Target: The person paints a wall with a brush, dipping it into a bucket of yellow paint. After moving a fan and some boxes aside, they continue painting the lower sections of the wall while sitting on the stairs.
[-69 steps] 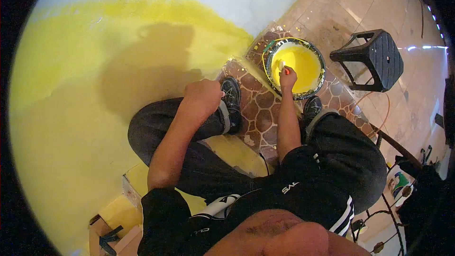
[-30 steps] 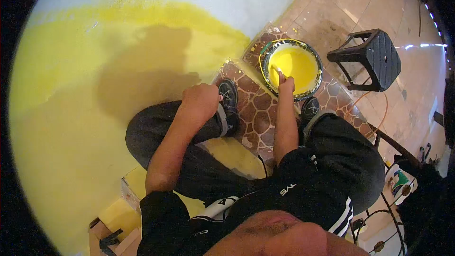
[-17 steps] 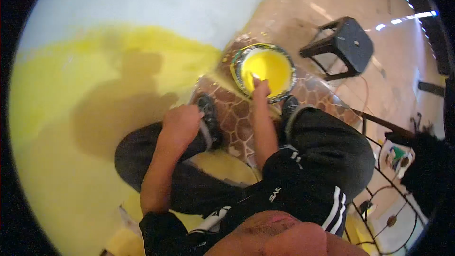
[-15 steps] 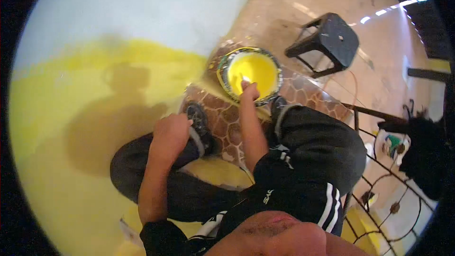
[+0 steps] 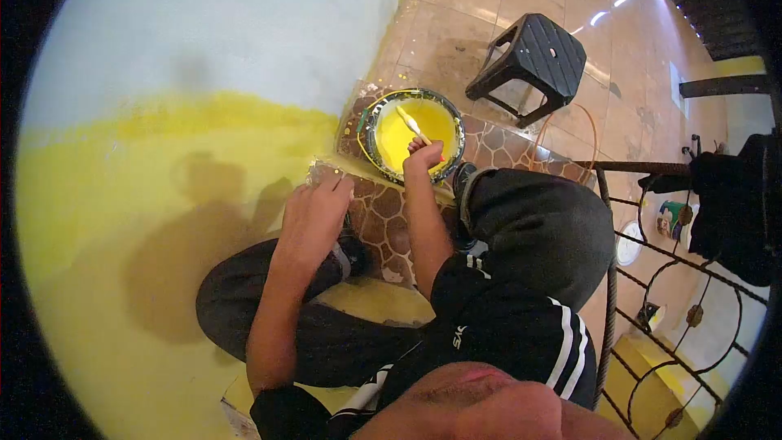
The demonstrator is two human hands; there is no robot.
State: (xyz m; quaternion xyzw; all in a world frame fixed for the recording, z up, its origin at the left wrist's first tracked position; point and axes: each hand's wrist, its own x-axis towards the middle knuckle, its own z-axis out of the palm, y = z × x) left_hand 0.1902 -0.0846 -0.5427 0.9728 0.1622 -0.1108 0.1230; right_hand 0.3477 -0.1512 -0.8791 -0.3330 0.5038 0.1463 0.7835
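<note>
My right hand [image 5: 423,155] is closed around the handle of a paintbrush [image 5: 413,125]. The brush's bristles, coated in yellow, are over the paint in a bucket [image 5: 461,126]. Yellow paint [image 5: 436,118] fills part of the bucket, whose dark rim is splattered. On the left, my left hand [image 5: 314,208] is held above my bent leg, near the wall, with its fingers curled in; whatever they may hold is hidden. The wall [image 5: 106,195] beside me is yellow below and pale blue-white above, with an uneven border between the two colours.
Beyond the bucket stands a black plastic stool [image 5: 550,61] on the tiled floor. An iron railing [image 5: 607,277] runs along my right, with dark cloth [image 5: 737,204] hanging on it. Past the bars are a container [image 5: 672,218] and a white lid [image 5: 629,243]. The bucket rests on stone-patterned tile [image 5: 383,220].
The paintbrush has come up out of the bucket's middle and now shows clearly, bristles upward in view. My left hand has shifted slightly up and right. The whole view has moved a little.
</note>
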